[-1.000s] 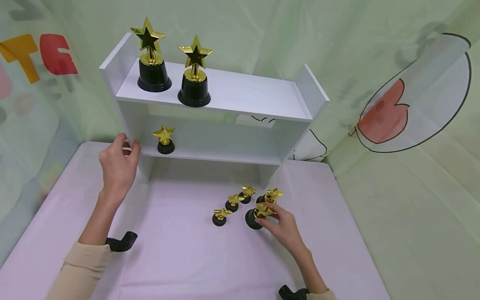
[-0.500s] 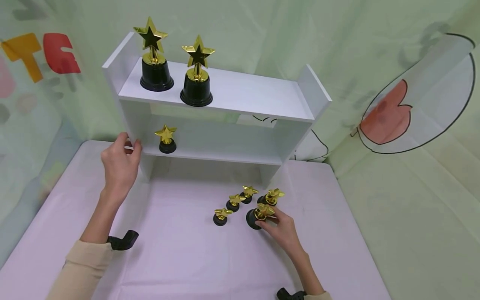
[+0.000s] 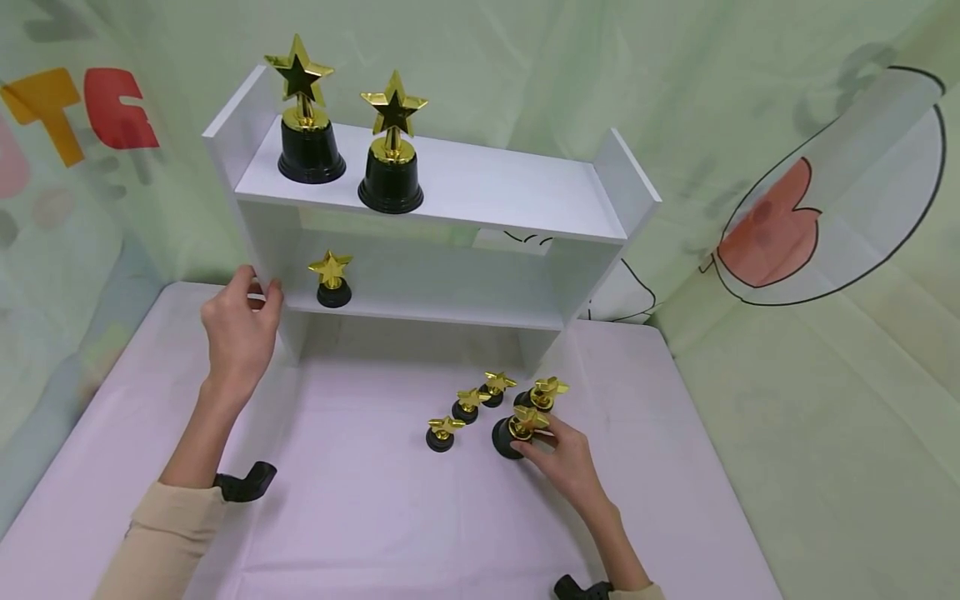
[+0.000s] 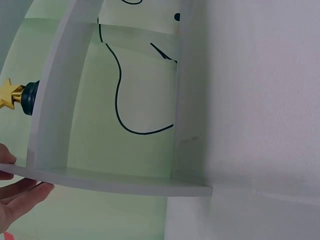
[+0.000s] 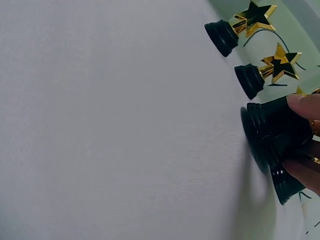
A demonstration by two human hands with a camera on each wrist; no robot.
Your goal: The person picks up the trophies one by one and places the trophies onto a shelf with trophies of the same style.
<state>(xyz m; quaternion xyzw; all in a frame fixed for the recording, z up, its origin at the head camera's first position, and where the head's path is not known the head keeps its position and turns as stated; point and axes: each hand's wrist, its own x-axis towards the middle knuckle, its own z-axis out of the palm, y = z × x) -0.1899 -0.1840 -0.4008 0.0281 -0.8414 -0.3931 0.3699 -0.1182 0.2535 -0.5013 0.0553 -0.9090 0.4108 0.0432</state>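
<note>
My right hand [image 3: 570, 462] pinches a large gold star trophy [image 3: 506, 439] by its black base, near the right front of the shelf. In the right wrist view, thumb and fingers lie on opposite sides of that base [image 5: 280, 125]; I cannot tell whether it touches the table. Just behind it is another large trophy [image 3: 542, 394], partly hidden. Three small star trophies [image 3: 467, 406] stand in a slanting row to the left. My left hand [image 3: 240, 333] grips the left side panel of the white shelf [image 3: 450, 279], thumb and fingers on either side [image 4: 30, 195].
On the top board stand two large star trophies [image 3: 311, 154] [image 3: 391, 177], both toward the left. A small trophy [image 3: 333, 287] sits on the middle board at the left. Pale cloth covers the table [image 3: 360, 517], and a printed green curtain [image 3: 825, 400] hangs behind.
The fingers of my right hand have shifted slightly lower on the large trophy. My left hand keeps its grip on the shelf, and the other trophies stay in place.
</note>
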